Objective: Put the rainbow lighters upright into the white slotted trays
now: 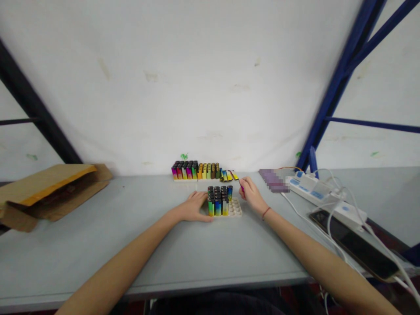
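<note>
A white tray (235,213) with round holes stands in front of me. Several black-topped lighters (218,207) fill its left and middle rows, in green, blue and yellow, while holes show at its right. Against the tray's left end rests my left hand (193,207), thumb along the front and fingers behind, gripping it. My right hand (252,194) is closed just beyond the tray's right end. A small purple piece that looks like a lighter (242,188) pokes out between its fingers; most of it is hidden.
Behind, by the wall, stand a row of black-topped lighters (185,170) and yellow-green ones (209,170), with several loose ones (229,175) lying beside them. A cardboard box (55,188) is at left. A power strip (328,199), cables and a phone (356,245) lie at right.
</note>
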`<state>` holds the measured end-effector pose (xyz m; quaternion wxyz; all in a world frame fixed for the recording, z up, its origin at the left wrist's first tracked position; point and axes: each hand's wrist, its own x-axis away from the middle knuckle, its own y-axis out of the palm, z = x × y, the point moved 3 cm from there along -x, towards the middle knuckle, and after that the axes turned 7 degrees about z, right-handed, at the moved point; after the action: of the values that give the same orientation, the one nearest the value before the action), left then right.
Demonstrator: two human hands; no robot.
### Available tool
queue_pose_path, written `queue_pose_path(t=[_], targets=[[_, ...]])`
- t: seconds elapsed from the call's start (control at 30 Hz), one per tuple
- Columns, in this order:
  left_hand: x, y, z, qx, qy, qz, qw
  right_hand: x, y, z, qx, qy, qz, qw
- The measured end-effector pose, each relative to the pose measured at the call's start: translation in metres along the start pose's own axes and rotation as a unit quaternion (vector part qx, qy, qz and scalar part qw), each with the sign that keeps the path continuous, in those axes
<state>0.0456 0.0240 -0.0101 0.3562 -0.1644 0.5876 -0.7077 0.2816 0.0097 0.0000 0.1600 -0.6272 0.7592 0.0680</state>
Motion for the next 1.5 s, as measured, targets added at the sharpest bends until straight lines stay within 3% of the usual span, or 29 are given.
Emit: queue_pose_path(t=[0.2,0.37,0.63,0.73,0.83,0.9,1.03,1.1,1.3,1.5], targets=[[0.0,0.001,0.001,0.0,0.003,0.005,1.0,0.006,-0.003,-0.027,0.084,-0.135,-0.047,0.986],[-0.001,0.0,0.002,0.009,0.0,0.005,1.0,0.005,-0.004,-0.024,0.107,-0.107,-0.099,0.984],[0.0,-0.003,0.005,0.012,0.003,0.005,1.0,0.013,-0.004,-0.035,0.175,-0.167,-0.158,0.957],[0.0,-0.001,0.003,0.007,-0.002,-0.001,1.0,0.006,-0.01,-0.033,0.195,-0.173,-0.124,0.957],[0.0,0.001,0.0,0.0,0.0,-0.006,1.0,-0.018,-0.019,-0.021,0.279,-0.156,-0.008,0.948],[0.0,0.001,-0.001,-0.002,0.001,-0.006,1.0,-0.039,-0.019,-0.008,0.379,-0.122,0.035,0.917],[0.001,0.0,0.001,0.0,-0.001,-0.002,1.0,-0.074,-0.001,0.014,0.51,-0.093,-0.054,0.854],[0.001,0.001,0.002,0.001,-0.001,-0.004,1.0,-0.083,0.007,0.021,0.534,-0.067,-0.073,0.84],[0.001,0.004,-0.002,0.002,0.005,0.004,1.0,-0.084,0.007,0.029,0.558,-0.007,-0.041,0.829],[0.0,0.004,-0.001,0.002,0.003,0.002,1.0,-0.064,-0.007,0.028,0.515,-0.014,-0.06,0.855]])
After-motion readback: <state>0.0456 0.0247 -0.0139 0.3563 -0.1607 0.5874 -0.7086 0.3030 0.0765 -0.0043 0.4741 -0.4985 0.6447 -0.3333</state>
